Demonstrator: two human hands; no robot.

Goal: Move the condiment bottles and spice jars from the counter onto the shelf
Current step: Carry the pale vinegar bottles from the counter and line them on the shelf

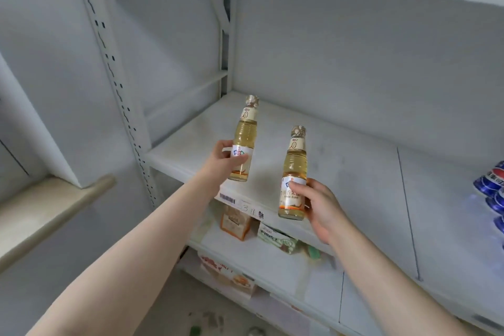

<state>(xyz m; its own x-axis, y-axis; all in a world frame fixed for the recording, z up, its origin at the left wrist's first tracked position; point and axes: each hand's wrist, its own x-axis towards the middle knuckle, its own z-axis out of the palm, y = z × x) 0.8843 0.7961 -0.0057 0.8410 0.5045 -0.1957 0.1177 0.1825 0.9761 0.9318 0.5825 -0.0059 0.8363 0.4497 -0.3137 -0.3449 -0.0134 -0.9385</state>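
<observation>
I hold two alike bottles of pale yellow liquid with white labels and patterned caps. My left hand (222,159) grips the left bottle (245,133) round its lower body, upright over the front left part of the white shelf (341,172). My right hand (317,204) grips the right bottle (294,169) at its label, slightly tilted, over the shelf's front edge. Whether either bottle touches the shelf, I cannot tell.
Blue drink cans (491,188) lie at the shelf's right edge. Below are lower shelves with an orange packet (236,222), a green packet (276,237) and a boxed item (226,271). A perforated upright post (120,84) stands left, beside a beige ledge (51,210).
</observation>
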